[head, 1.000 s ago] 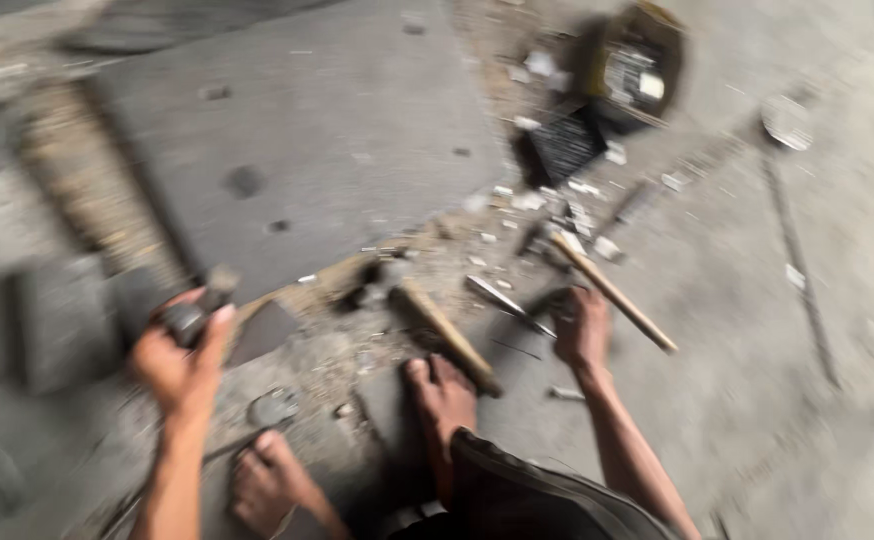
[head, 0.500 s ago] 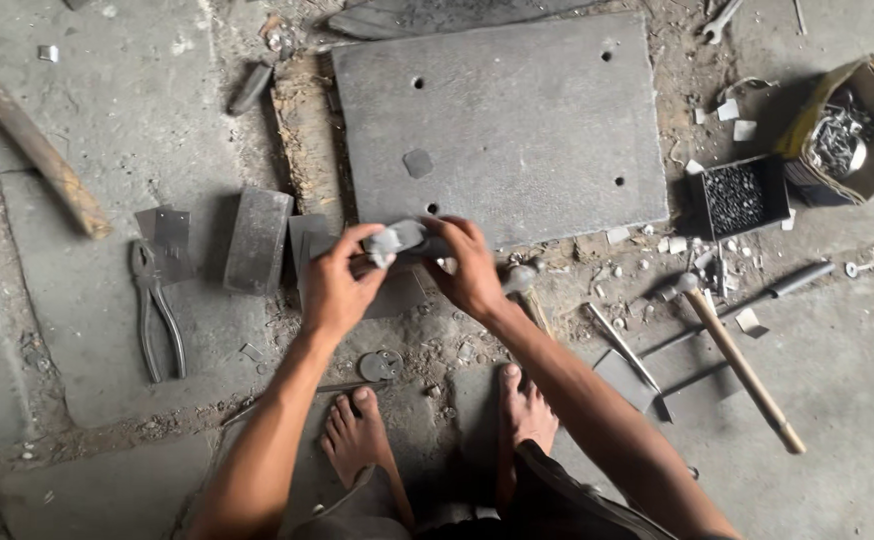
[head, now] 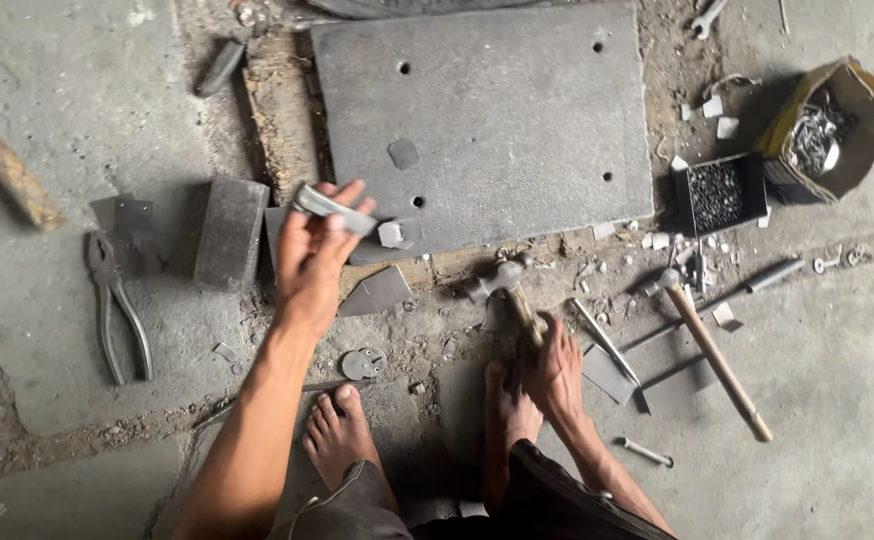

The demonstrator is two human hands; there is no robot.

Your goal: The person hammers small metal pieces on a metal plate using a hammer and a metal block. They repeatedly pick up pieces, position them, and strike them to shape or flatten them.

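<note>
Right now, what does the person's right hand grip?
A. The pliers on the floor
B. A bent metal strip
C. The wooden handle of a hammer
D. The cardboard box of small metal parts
C: the right hand closes around the hammer handle by the foot, while the left hand holds the metal strip.

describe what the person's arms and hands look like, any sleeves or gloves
Both arms are bare to the frame edge, with no sleeves showing. The left hand and right hand wear no gloves; no rings or watch show. Both look dusty and lean.
</note>
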